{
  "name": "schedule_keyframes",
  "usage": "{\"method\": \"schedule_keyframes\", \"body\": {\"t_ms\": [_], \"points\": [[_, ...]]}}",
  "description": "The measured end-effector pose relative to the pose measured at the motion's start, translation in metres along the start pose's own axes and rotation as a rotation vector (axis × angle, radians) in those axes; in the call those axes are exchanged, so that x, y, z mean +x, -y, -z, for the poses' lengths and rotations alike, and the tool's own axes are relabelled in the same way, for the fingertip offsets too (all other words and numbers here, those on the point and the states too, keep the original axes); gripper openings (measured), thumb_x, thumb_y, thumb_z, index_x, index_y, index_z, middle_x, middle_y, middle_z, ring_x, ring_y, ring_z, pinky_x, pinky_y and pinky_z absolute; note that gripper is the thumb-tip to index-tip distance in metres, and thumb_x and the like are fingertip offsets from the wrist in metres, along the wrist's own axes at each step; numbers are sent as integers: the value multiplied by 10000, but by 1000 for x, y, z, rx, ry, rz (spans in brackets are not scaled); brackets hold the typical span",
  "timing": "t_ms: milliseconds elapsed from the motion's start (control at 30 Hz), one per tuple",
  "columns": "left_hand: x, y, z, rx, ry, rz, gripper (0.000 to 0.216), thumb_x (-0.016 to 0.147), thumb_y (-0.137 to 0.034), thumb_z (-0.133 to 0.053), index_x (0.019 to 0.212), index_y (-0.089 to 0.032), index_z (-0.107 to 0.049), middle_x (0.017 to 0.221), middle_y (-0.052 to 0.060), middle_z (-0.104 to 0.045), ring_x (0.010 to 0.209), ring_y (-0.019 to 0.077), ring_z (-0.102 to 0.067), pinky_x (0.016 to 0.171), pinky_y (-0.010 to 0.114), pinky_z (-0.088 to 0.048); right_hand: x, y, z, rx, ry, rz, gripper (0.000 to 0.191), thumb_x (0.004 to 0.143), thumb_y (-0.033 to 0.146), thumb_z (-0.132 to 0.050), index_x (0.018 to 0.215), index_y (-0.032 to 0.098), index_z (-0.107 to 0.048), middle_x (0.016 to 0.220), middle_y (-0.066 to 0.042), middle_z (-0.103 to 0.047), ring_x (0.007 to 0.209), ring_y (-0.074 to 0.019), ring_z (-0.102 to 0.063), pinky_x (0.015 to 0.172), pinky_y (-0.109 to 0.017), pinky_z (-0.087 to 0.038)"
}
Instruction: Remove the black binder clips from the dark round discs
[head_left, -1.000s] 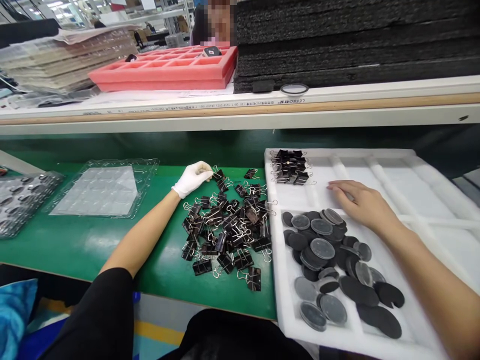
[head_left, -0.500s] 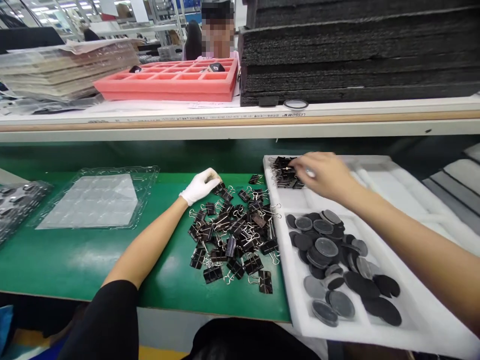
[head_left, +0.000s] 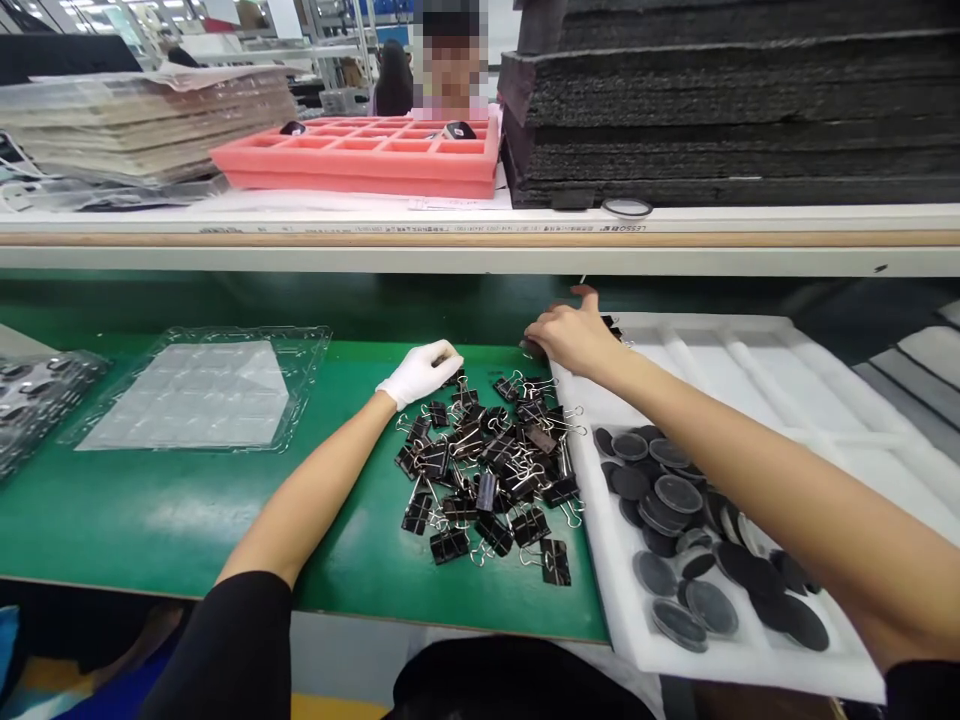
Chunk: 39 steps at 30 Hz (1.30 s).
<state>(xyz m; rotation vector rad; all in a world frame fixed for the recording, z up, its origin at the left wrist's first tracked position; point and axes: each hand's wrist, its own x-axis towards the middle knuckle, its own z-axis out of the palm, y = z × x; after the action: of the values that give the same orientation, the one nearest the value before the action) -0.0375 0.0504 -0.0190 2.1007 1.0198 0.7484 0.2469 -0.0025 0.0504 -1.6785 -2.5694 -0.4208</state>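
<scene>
My left hand (head_left: 421,374), in a white glove, rests on the green bench at the back left of a heap of black binder clips (head_left: 499,455) with silver handles. Its fingers are curled in, touching or very near a clip, and what they hold, if anything, is hidden. My right hand (head_left: 574,335), bare, reaches over the back left edge of the white foam tray (head_left: 750,365). Its fingertips are closed on a dark binder clip (head_left: 534,349), mostly covered by the fingers. More clips (head_left: 613,326) lie in the tray's back left compartment, partly behind this hand.
Dark round discs (head_left: 675,510) fill another tray compartment. A clear plastic tray (head_left: 187,395) lies on the bench at left. Overhead runs a shelf (head_left: 360,258) bearing a pink foam tray (head_left: 360,172) and stacked black foam (head_left: 720,120). A person stands beyond it.
My right hand has moved left, from the clips in the white tray to the lone clip behind the heap. My left hand stays by the heap. The whole view has shifted slightly.
</scene>
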Motion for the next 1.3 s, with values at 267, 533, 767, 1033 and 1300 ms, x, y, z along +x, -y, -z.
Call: {"method": "schedule_keyframes", "body": {"t_ms": [267, 533, 767, 1033, 1300], "points": [[4, 4, -2, 22, 12, 29, 318, 929, -489, -578, 846, -209, -705, 816, 10, -691, 736, 183, -581, 676, 305, -446, -42, 29, 31, 305, -182, 294, 343, 1090, 235, -397, 1242, 298, -699, 1007, -40, -787, 996, -241, -680, 1132, -562, -230], [4, 2, 1, 75, 39, 29, 386, 943, -540, -561, 938, -190, -723, 935, 31, -731, 844, 197, -628, 773, 312, -474, -82, 29, 34, 490, -157, 319, 378, 1107, 309, -426, 1469, 231, -502, 1386, -128, -667, 1239, -259, -640, 1054, -473, -379], [8, 13, -4, -20, -29, 7, 343, 924, -458, -608, 1133, -195, -682, 1116, 78, -746, 958, 215, -685, 870, 354, -540, -133, -29, 36, 148, -503, 146, 262, 1038, 197, -565, 1289, 252, -612, 1257, -96, -739, 1112, -250, -713, 1058, -481, -382], [5, -29, 8, -205, -251, -141, 398, 939, -400, -633, 1253, -155, -643, 1232, 131, -735, 1180, 246, -689, 1087, 434, -522, -202, -95, -56, 329, -687, -609, 322, 966, 326, -461, 1154, 180, -677, 1105, -163, -756, 1059, -296, -714, 850, -419, -561], [-16, -88, 10, 143, 176, -365, 323, 951, -280, -595, 1253, -198, -673, 1353, 99, -664, 1214, 225, -652, 1099, 390, -522, -206, -93, -61, 443, -425, -600, 351, 950, 321, -498, 1205, 167, -685, 1178, -143, -743, 1023, -266, -720, 632, -312, -534]]}}
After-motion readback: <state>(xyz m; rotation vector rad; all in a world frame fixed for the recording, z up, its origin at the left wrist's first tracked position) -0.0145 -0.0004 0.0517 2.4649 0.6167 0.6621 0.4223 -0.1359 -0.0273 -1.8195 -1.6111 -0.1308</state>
